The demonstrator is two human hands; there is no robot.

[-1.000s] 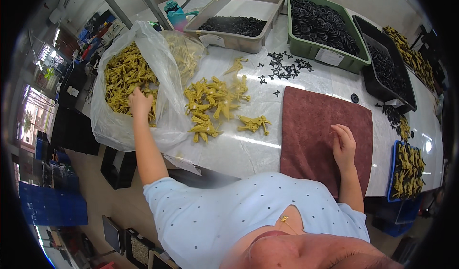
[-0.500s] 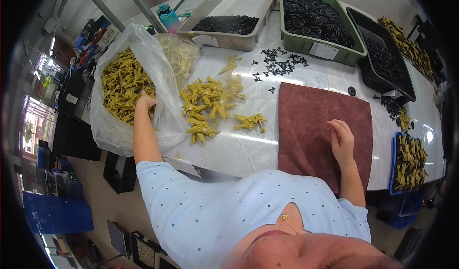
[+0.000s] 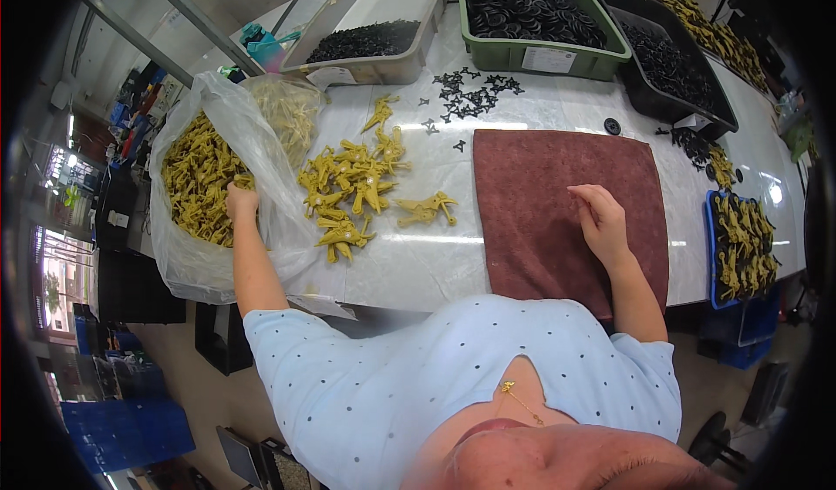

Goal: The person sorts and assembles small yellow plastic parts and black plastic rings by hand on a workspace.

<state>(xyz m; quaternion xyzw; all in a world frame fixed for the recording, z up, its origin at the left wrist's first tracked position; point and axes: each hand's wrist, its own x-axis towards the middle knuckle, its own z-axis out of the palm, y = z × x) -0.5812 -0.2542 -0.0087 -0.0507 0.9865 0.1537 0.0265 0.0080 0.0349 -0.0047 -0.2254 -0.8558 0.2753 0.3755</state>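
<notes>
My left hand (image 3: 242, 201) is inside the mouth of a clear plastic bag (image 3: 205, 98) full of yellow plastic parts (image 3: 196, 168). Its fingers are closed on a yellow plastic part (image 3: 246, 180) at the edge of the heap. Over a reddish-brown cloth (image 3: 531, 229) on the right, my right hand (image 3: 603, 224) is loosely curled, thumb apart from the fingers and nothing visible in it. Between bag and cloth lies a loose pile of yellow parts (image 3: 353, 176), with a small separate group (image 3: 425, 209) nearer the cloth.
Small black star-shaped pieces (image 3: 470, 94) lie beyond the cloth. Behind stand a grey bin (image 3: 383, 74), a green bin (image 3: 488, 52) with black rings and a black bin (image 3: 670, 111). A blue tray (image 3: 712, 263) of yellow and black parts is at the right.
The view has shifted. My left hand has drawn back a little within the bag, and a yellow part now shows at its fingers. My right hand stays over the cloth.
</notes>
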